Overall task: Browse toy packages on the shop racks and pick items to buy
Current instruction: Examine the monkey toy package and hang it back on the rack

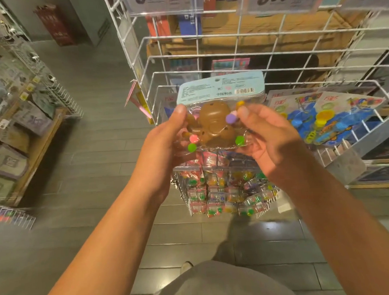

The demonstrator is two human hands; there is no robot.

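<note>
Left hand (164, 146) and right hand (267, 139) pinch opposite sides of the toy package (219, 116) mid-frame, header card pointing up toward the wire rack (208, 79) right behind it.

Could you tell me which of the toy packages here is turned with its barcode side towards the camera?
The brown-toy package, held by the left hand and right hand. The blue-toy packages in the wire rack show printed fronts.

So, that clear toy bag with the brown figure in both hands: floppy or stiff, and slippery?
The toy bag probably flexes: its clear film wrinkles where the left hand and right hand pinch it. The card header looks stiffer. The glossy film may be slippery. It seems light.
</note>
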